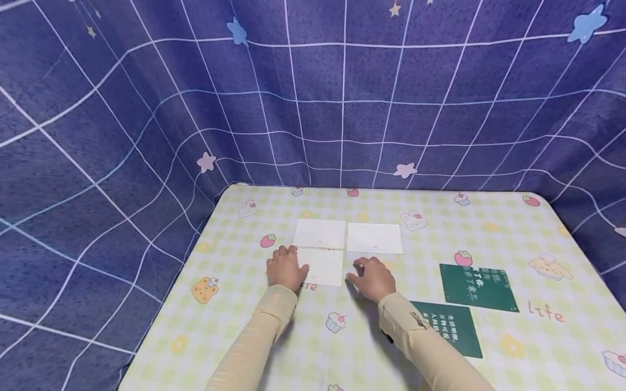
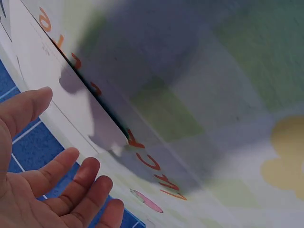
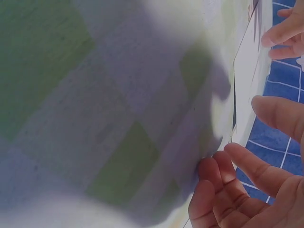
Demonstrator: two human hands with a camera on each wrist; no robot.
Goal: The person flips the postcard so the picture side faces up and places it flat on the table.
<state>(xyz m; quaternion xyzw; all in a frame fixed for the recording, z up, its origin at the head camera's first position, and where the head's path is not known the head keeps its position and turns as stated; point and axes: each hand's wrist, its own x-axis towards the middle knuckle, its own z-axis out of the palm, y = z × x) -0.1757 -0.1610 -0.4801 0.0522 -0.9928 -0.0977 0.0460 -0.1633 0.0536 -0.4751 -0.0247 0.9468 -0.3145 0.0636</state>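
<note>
Three white cards lie face to face with the checked tablecloth's middle: an upper left card (image 1: pixel 320 233), an upper right card (image 1: pixel 374 238) and a lower left card (image 1: pixel 323 266). Over the left edge of the lower card is my left hand (image 1: pixel 285 270), its fingers spread and relaxed; in the left wrist view the hand (image 2: pixel 57 185) holds nothing. My right hand (image 1: pixel 374 279) is just right of that card, fingers loosely bent. Nothing shows between thumb and fingers of the right hand (image 3: pixel 256 185) in the right wrist view.
Two dark green cards with white writing lie to the right: one card (image 1: pixel 479 288) farther back, the other (image 1: pixel 457 331) nearer and partly behind my right forearm. A blue curtain (image 1: pixel 342 119) with a white grid hangs behind the table (image 1: pixel 235 336).
</note>
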